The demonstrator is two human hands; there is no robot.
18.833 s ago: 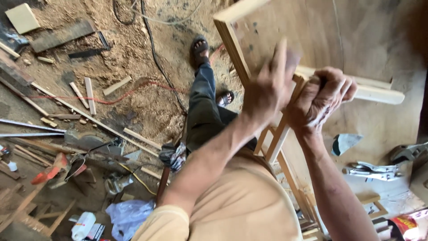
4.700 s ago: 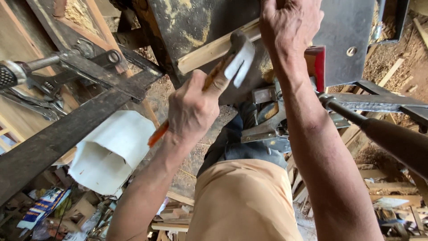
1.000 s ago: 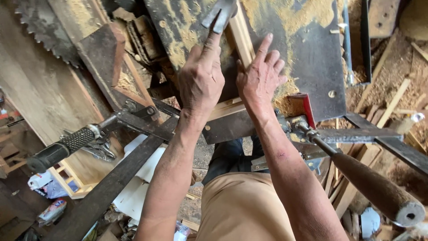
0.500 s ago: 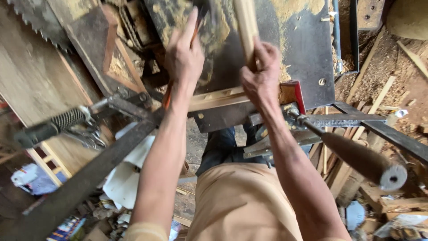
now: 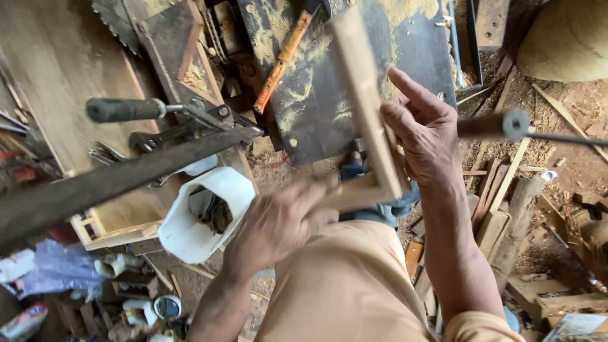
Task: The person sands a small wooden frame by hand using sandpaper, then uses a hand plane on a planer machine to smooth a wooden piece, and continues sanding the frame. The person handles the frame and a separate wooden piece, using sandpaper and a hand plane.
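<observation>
I hold an L-shaped wooden frame corner (image 5: 366, 107) of pale strips up in front of my body. My left hand (image 5: 282, 221) grips its short lower piece near the joint. My right hand (image 5: 425, 130) clasps the long strip from the right, index finger stretched upward. Behind the frame is a dark metal machine table (image 5: 411, 44) dusted with sawdust. A hammer with an orange handle (image 5: 282, 60) lies on that table, apart from both hands.
A dark steel bar (image 5: 95, 183) with a black-gripped lever (image 5: 123, 109) crosses the left. Below it stands a white plastic container (image 5: 190, 231). A round-ended handle (image 5: 500, 125) juts in from the right. Wood offcuts (image 5: 497, 215) and sawdust cover the floor. A saw blade (image 5: 114, 19) is at top left.
The hammer has left my left hand and now lies on the table. My left hand came down onto the frame's short piece. The frame is lifted off the table toward me.
</observation>
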